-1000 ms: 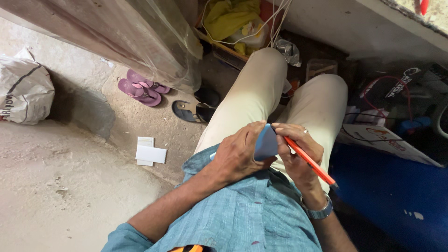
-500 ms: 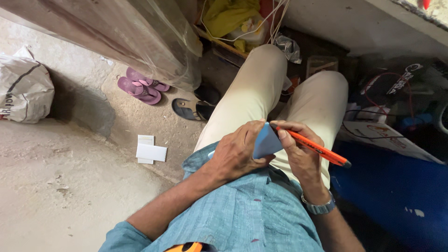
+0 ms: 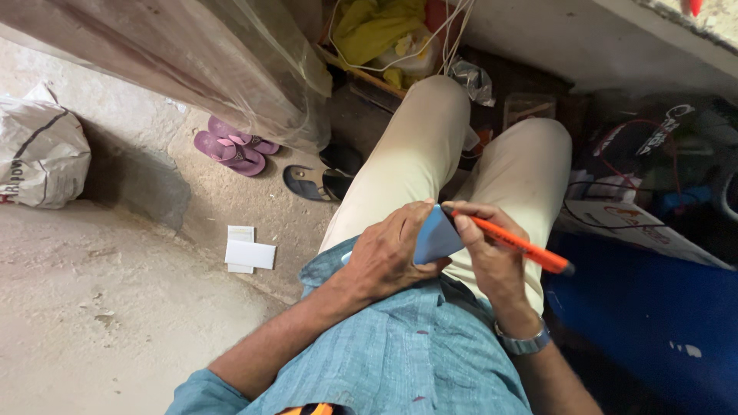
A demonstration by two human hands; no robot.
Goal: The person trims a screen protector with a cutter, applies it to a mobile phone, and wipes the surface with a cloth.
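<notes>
Near the centre of the frame the left hand (image 3: 388,257) lay curled over the lap, its fingers closed around a small blue flat object (image 3: 436,238), gripping it from the left edge; the right hand (image 3: 488,257) sat just beside it, fingers pinched on an orange pen (image 3: 511,242) whose tip touched the object's upper corner while its dark cap pointed toward the right of the frame; a metal wristwatch (image 3: 524,343) circled the right wrist. The blue object looked thin, plain and tilted, resting above the beige trousers (image 3: 419,154). Left of the legs, on the rough concrete floor (image 3: 92,307), lay two white cards (image 3: 247,251), purple sandals (image 3: 234,146) and black sandals (image 3: 319,180); a white sack (image 3: 38,154) stood at the far left; yellow cloth (image 3: 377,27) filled the top centre.
</notes>
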